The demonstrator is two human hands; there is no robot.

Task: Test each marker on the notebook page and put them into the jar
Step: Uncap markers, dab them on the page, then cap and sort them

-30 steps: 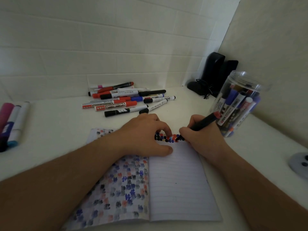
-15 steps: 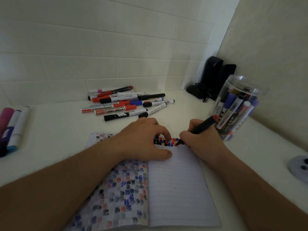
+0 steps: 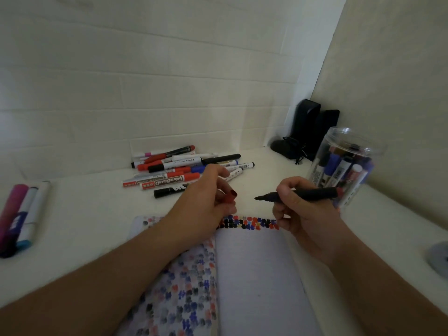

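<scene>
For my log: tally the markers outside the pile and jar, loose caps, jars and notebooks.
Marker: 4 (three far left, one in the right hand)
Loose cap: 1, in the left hand
Jar: 1
Notebook: 1
Total: 7

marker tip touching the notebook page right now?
No. The right hand holds the black marker level above the notebook, its tip in the air.

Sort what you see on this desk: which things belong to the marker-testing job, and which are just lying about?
Job: black marker in right hand; red cap in left hand; notebook; jar; marker pile.

Lying about: black speakers; fat pens far left; grey object at right edge.
</scene>
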